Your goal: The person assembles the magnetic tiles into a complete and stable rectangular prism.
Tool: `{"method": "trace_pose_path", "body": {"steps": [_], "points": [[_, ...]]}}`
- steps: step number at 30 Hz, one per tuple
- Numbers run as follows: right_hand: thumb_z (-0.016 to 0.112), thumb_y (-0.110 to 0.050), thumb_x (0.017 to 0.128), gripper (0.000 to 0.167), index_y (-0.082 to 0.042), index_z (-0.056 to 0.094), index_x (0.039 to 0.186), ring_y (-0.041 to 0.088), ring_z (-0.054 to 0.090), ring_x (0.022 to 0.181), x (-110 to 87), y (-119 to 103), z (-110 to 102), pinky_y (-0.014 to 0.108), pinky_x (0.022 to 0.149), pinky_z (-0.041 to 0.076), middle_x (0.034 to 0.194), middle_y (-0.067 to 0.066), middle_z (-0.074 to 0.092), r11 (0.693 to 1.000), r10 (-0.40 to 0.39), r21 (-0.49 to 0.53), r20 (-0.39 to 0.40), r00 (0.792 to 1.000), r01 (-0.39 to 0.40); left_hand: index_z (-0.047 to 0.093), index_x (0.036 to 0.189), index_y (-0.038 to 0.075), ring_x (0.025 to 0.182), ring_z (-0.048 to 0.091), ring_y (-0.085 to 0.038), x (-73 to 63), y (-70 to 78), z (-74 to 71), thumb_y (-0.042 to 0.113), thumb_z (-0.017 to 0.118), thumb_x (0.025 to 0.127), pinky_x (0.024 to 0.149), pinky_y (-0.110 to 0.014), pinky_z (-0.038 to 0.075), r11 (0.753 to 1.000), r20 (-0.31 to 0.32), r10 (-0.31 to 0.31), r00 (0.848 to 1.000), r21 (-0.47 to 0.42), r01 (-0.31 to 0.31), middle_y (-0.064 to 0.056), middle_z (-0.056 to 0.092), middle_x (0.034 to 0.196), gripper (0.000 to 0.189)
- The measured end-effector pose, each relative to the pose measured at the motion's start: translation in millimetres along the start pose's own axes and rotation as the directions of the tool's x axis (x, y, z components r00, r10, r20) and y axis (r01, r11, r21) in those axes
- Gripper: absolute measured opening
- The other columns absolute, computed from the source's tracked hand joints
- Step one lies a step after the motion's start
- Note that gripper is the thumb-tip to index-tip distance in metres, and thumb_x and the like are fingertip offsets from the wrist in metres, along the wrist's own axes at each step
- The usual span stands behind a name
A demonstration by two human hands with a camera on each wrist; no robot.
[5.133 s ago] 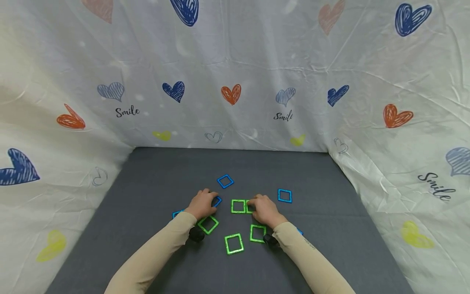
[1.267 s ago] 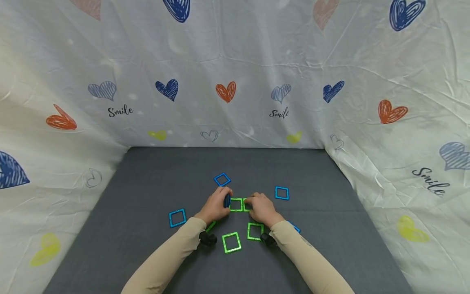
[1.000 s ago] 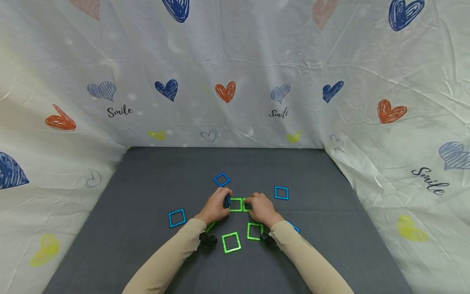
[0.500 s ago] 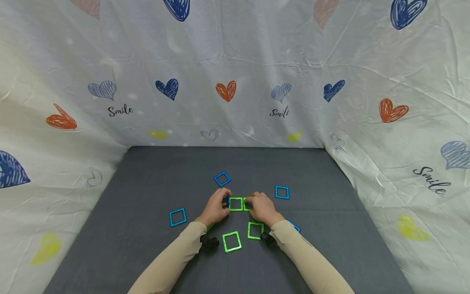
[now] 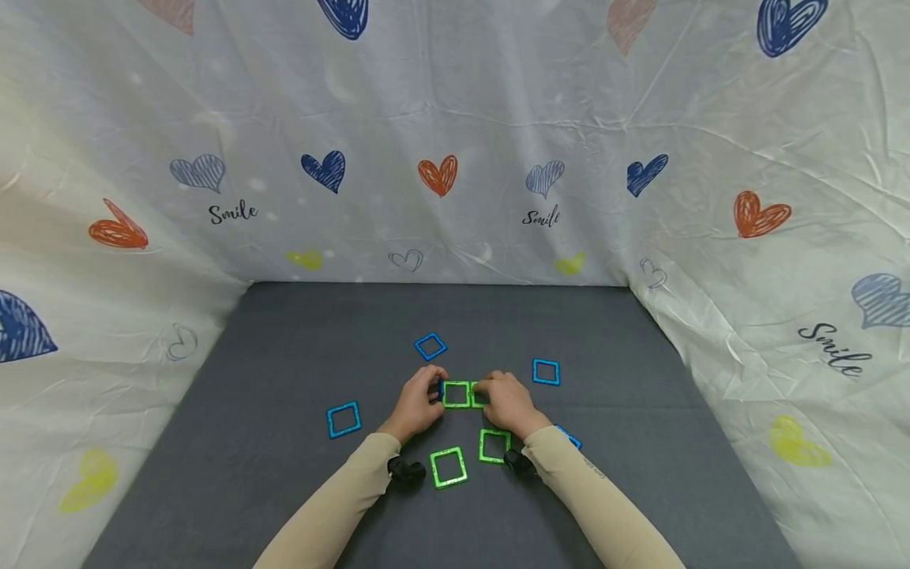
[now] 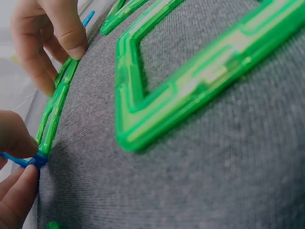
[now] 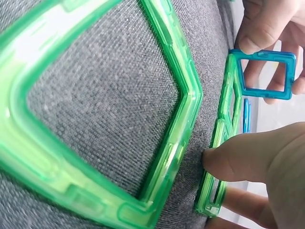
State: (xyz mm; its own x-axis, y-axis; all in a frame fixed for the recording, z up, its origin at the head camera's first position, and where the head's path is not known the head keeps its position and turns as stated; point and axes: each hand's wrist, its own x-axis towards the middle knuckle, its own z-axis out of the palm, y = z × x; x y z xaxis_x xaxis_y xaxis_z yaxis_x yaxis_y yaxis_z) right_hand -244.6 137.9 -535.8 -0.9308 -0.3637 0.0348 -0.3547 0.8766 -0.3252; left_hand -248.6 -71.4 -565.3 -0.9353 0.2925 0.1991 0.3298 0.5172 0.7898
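Two green square magnetic tiles lie flat edge to edge mid-table: the left tile (image 5: pixel 457 406) shows whole, the right tile (image 7: pixel 217 138) is partly covered by my right hand (image 5: pixel 509 405). That hand pinches the right tile, its thumb on the near edge in the right wrist view. My left hand (image 5: pixel 414 405) pinches a blue square magnetic tile (image 7: pixel 289 78) between thumb and fingers. The blue tile stands upright, its lower edge against the left green tile's outer edge. From the head view only a thin sliver of it shows.
Loose green tiles (image 5: pixel 449 484) (image 5: pixel 494 461) lie in front of the hands. Blue tiles lie at the back (image 5: pixel 430 358), back right (image 5: pixel 546 384), left (image 5: pixel 344 433) and beside the right sleeve (image 5: pixel 569 437). A heart-print cloth (image 5: pixel 483 103) surrounds the grey table (image 5: pixel 298 340).
My left hand has brought a blue tile from the left, turned it upright and set it against the green pair. Over the last second it shifts only slightly; my right hand stays at the green tile.
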Motion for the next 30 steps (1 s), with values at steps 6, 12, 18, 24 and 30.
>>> {"method": "trace_pose_path", "body": {"steps": [6, 12, 18, 24, 30], "points": [[0.068, 0.001, 0.084, 0.038, -0.013, 0.076, 0.118, 0.036, 0.061, 0.102, 0.6, 0.3, -0.9, 0.05, 0.086, 0.055, 0.121, 0.016, 0.068, 1.0, 0.002, -0.003, 0.005, 1.0, -0.002, 0.057, 0.118, 0.007, 0.126, 0.062, -0.035, 0.9, -1.1, 0.3, -0.014, 0.062, 0.082, 0.097, -0.042, 0.059, 1.0, -0.005, 0.001, 1.0, 0.003, -0.001, -0.015, 0.057, 0.124, 0.043], [0.069, 0.001, 0.084, 0.037, -0.012, 0.076, 0.118, 0.035, 0.061, 0.1, 1.1, 0.7, -0.6, 0.049, 0.085, 0.054, 0.119, 0.016, 0.068, 1.0, -0.004, -0.002, 0.001, 1.0, 0.004, 0.057, 0.119, 0.008, 0.126, 0.062, -0.035, 0.9, -2.5, 0.8, -0.013, 0.063, 0.082, 0.097, -0.042, 0.059, 1.0, -0.011, 0.001, 1.0, -0.001, -0.001, -0.015, 0.058, 0.125, 0.043], [0.07, 0.0, 0.084, 0.037, -0.012, 0.076, 0.118, 0.036, 0.061, 0.102, 0.7, 0.9, -1.0, 0.05, 0.086, 0.054, 0.121, 0.016, 0.067, 1.0, -0.005, 0.007, 0.002, 1.0, 0.005, 0.058, 0.122, 0.008, 0.127, 0.061, -0.034, -0.5, -1.4, 0.4, -0.013, 0.062, 0.083, 0.099, -0.042, 0.058, 1.0, -0.009, -0.003, 1.0, -0.016, 0.003, -0.016, 0.057, 0.131, 0.045], [0.071, -0.001, 0.085, 0.036, -0.013, 0.076, 0.118, 0.035, 0.06, 0.103, 0.9, 1.7, 0.8, 0.049, 0.087, 0.054, 0.122, 0.016, 0.067, 1.0, -0.005, 0.0, 0.001, 1.0, 0.005, 0.058, 0.124, 0.008, 0.128, 0.061, -0.033, -1.4, -2.2, 1.2, -0.013, 0.061, 0.083, 0.1, -0.041, 0.057, 1.0, -0.006, -0.01, 1.0, -0.023, 0.01, -0.016, 0.056, 0.133, 0.046], [0.07, -0.001, 0.086, 0.036, -0.013, 0.075, 0.12, 0.035, 0.06, 0.105, 0.3, 1.2, 2.0, 0.05, 0.086, 0.055, 0.123, 0.016, 0.066, 1.0, 0.012, 0.011, 0.01, 1.0, -0.012, 0.058, 0.127, 0.003, 0.13, 0.059, -0.037, -2.8, -3.8, 2.5, -0.014, 0.06, 0.084, 0.101, -0.043, 0.056, 1.0, -0.011, 0.005, 1.0, -0.029, -0.005, -0.019, 0.054, 0.138, 0.047]]}}
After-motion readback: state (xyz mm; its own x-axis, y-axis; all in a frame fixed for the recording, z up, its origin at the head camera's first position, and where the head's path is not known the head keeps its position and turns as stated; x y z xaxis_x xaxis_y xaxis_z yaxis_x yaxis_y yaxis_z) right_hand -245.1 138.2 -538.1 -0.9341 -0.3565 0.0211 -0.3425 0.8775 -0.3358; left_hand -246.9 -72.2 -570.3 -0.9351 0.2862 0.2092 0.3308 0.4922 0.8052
